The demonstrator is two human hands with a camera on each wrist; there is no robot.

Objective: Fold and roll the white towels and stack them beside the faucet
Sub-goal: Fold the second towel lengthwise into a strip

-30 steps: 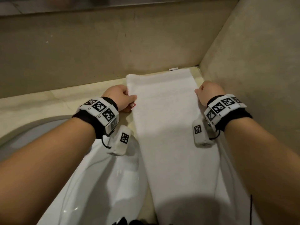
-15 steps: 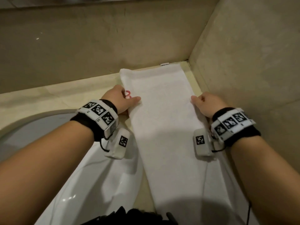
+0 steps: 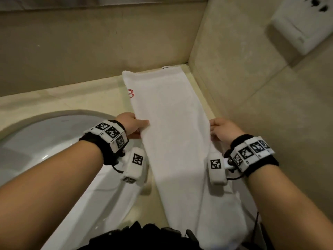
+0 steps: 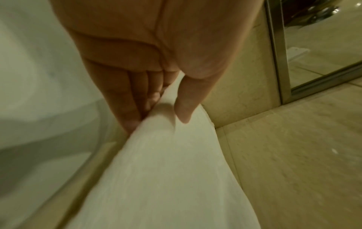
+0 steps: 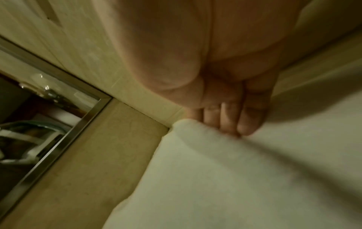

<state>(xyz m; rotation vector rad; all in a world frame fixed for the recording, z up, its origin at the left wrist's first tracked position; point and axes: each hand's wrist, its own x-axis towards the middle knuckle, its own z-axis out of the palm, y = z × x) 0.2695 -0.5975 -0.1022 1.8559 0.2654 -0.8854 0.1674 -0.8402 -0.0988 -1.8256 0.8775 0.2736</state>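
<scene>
White towel (image 3: 173,141), folded long, on beige counter (image 3: 54,100).
Left hand (image 3: 132,124) pinches its 9 o'clock edge, right hand (image 3: 222,129) its 3 o'clock edge; both nearer than before.

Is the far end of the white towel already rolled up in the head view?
No, the white towel lies flat as a long strip, its far end reaching the corner of the counter unrolled.

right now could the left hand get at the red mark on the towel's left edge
Probably yes: the left hand pinches the towel edge just nearer than the red mark, with nothing lying between them.
</scene>
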